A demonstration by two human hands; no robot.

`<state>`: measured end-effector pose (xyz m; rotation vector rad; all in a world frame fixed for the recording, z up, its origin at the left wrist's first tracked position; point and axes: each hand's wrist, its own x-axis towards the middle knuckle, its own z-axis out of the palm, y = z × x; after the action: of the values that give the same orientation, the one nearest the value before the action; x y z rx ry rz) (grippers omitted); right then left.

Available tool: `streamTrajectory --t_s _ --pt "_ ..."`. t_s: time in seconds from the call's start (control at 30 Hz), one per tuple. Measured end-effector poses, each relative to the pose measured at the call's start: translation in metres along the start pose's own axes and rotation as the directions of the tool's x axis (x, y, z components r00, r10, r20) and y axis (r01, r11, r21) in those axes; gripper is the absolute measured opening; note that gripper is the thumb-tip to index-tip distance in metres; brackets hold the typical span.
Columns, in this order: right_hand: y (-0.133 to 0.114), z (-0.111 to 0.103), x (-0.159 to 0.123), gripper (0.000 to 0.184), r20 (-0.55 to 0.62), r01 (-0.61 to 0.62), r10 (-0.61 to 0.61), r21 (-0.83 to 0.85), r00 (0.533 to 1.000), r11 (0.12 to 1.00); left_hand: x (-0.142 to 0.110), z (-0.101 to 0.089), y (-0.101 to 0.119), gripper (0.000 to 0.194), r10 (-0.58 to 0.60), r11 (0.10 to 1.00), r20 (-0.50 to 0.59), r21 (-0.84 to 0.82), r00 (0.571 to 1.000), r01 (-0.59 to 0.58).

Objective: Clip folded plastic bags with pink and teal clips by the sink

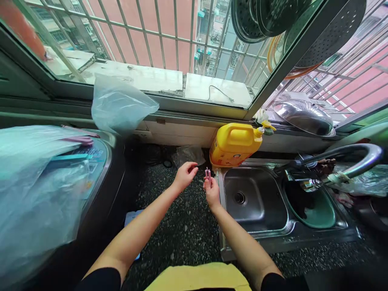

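Note:
Above the dark speckled counter point(172, 226), my right hand point(213, 194) is closed round a pair of slim pink sticks point(207, 174) that point up and away from me. What kind of thing they are is too small to tell. My left hand point(184, 178) is a short way to the left, thumb and fingertips drawn together. A small dark speck shows at those fingertips; I cannot make out what it is. The hands are apart. Just beyond them lies a crumpled clear plastic bag point(189, 154), and a yellow jug point(235, 145) stands behind my right hand.
To the right is a steel sink point(257, 202) with a green basin point(321, 214) under the faucet point(354, 157). Plastic bags point(36, 194) cover an appliance on the left, with pink strips point(80, 140) on top. Another bag point(119, 105) hangs by the barred window.

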<state>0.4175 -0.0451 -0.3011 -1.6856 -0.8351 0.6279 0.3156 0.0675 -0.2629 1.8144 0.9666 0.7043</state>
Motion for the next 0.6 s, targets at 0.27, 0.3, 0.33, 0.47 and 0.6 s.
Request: streamTrajectory --t_s 0.27,0.3,0.33,0.47,0.6 --pt "-0.048 -0.039 -0.106 0.026 0.311 0.379 -0.299 -0.242 0.902 0.893 -0.147 0.001 0.038 0.037 -0.201 0.897 0.096 -0.381 0.975 0.222" --pt "-0.051 -0.040 -0.115 0.026 0.342 0.431 -0.337 -0.256 0.878 0.865 -0.157 0.001 0.038 0.033 -0.214 0.898 0.068 -0.379 0.974 0.224" --pt "-0.054 -0.041 -0.123 0.025 0.367 0.477 -0.369 -0.266 0.854 0.838 -0.165 0.001 0.039 0.033 -0.226 0.896 0.033 -0.385 0.973 0.221" --pt "-0.064 -0.043 -0.146 0.024 0.409 0.595 -0.465 -0.289 0.785 0.750 -0.190 -0.005 0.044 0.047 -0.283 0.840 -0.023 -0.489 0.959 0.236" --pt "-0.073 -0.048 -0.159 0.023 0.425 0.651 -0.512 -0.302 0.746 0.697 -0.213 -0.019 0.049 0.052 -0.315 0.790 0.017 -0.550 0.949 0.272"
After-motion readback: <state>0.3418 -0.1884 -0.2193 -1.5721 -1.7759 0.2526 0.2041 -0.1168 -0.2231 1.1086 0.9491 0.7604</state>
